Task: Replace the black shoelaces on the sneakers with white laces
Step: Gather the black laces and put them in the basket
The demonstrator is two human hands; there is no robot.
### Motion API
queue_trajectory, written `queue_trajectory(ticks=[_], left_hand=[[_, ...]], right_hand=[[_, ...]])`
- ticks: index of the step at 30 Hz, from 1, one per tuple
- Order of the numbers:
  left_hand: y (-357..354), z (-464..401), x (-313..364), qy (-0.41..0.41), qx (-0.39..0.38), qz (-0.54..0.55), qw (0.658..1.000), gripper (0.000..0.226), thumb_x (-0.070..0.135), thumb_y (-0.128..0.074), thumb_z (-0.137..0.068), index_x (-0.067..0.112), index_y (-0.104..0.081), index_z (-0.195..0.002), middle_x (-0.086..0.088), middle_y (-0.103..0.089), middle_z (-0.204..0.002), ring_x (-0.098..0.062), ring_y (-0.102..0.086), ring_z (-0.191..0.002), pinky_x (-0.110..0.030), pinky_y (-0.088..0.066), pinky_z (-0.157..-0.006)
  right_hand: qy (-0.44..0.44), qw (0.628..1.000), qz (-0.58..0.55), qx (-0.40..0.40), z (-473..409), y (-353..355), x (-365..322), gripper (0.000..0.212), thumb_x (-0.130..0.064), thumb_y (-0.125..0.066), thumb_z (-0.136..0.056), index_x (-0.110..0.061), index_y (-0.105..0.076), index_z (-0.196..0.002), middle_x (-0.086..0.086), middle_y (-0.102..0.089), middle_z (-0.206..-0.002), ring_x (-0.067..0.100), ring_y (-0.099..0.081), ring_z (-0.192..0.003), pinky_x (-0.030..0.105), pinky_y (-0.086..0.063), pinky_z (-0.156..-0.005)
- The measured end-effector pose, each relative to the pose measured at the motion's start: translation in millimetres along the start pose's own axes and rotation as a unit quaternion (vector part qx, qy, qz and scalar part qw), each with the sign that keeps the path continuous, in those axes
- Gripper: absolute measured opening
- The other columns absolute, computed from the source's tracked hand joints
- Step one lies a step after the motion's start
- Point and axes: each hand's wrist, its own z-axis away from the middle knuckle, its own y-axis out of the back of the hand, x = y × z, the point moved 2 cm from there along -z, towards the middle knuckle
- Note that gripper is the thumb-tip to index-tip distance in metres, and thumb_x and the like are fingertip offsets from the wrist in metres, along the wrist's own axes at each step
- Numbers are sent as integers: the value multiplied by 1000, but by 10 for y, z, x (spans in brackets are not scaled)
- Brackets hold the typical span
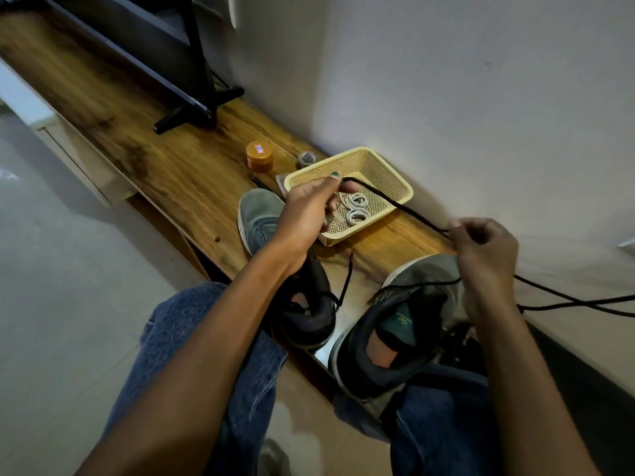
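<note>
Both hands pinch one black shoelace [395, 204], stretched taut between them: left hand [311, 204] above the yellow basket [385, 173], right hand [484, 249] over the nearer sneaker [398, 338]. The other sneaker [261, 214] lies under the left wrist on the tabletop [165, 159].

Wooden shelf [178, 173]: basket [385, 173], sneakers [261, 214]

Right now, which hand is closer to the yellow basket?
Left. The left hand hovers over the yellow basket's near rim, pinching one end of a black lace. The right hand is off to the basket's right, beyond its edge, gripping the same lace.
</note>
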Motion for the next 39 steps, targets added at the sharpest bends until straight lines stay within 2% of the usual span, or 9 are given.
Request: queue_trajectory(ticks=[5, 8, 10, 15, 19, 28, 33, 36, 39], left_hand=[[-188, 82, -55, -35, -115, -120, 986, 28, 23, -49, -100, 11, -73, -93, 0, -52, -69, -4, -33, -54, -19, -22, -49], [-267, 143, -25, -27, -124, -106, 986, 30, 12, -46, -100, -9, -67, -99, 15, -59, -56, 6, -47, -47, -6, -31, -48], [-229, 137, 29, -32, -71, -89, 993, 29, 19, -47, -101, 5, -70, -91, 16, -54, -55, 5, -47, -48, -9, -33, -47], [166, -37, 51, -20, 245, 30, 969, 30, 27, -45, -101, 22, -64, -79, 13, -48, -56, -1, -41, -47, -17, -32, -47], [322, -47, 56, -12, 374, 85, 924, 35, 23, -39, -101, 20, -54, -68, 8, -50, -62, -6, -45, -52, -21, -36, -53], [417, -58, -14, 40, 450, 174, 875, 24, 22, -37, -101, 14, -59, -101, -6, -61, -101, -12, -54, -77, -23, -41, -67], [317, 13, -2, 14, 476, -27, 879, 28, 35, -48, -95, 29, -40, -122, -3, -36, -141, -21, -33, -131, -41, -18, -114], [33, 118, 7, -220, 363, -251, 870, 57, 27, -56, -82, 24, -39, -137, 3, -44, -139, -13, -34, -130, -38, -8, -113], [-286, 127, -116, -276, 33, -327, 903, 64, 17, -52, -78, 18, -40, -141, 11, -51, -128, -9, -44, -122, -51, -19, -116]], right_hand=[[126, 960, 123, -217, 242, -276, -87, 40, -20, -64, -89, -37, -54, -124, -5, -53, -132, 15, -45, -125, 38, -42, -103], [159, 937, 100, -296, 362, -403, -149, 30, -13, -62, -92, -19, -60, -121, -2, -65, -113, 5, -59, -102, 21, -48, -87], [139, 940, 79, -302, 363, -403, -148, 18, -13, -57, -95, -7, -64, -110, 3, -67, -86, 3, -63, -75, 16, -50, -69], [90, 967, 35, -235, 207, -204, -102, 24, -26, -51, -98, -11, -69, -91, 0, -48, -60, 5, -45, -55, 19, -37, -55], [39, 981, 42, -185, 117, -88, -33, 23, -30, -54, -96, -17, -67, -83, 1, -47, -64, 15, -41, -63, 29, -36, -61], [15, 998, 47, 31, -80, 46, 166, 11, -24, -60, -94, -19, -68, -89, 7, -68, -86, 19, -56, -76, 37, -47, -78], [66, 994, 75, 54, -50, 53, 95, 16, -19, -55, -96, -16, -70, -100, 4, -69, -101, 21, -63, -98, 44, -50, -94], [161, 973, 164, -28, 41, -34, -26, 22, -8, -52, -95, -15, -71, -105, 4, -68, -105, 21, -60, -103, 39, -46, -93], [241, 933, 213, -160, 148, -188, -78, 34, 7, -51, -91, -13, -69, -110, 4, -67, -106, 21, -60, -99, 27, -47, -85]])
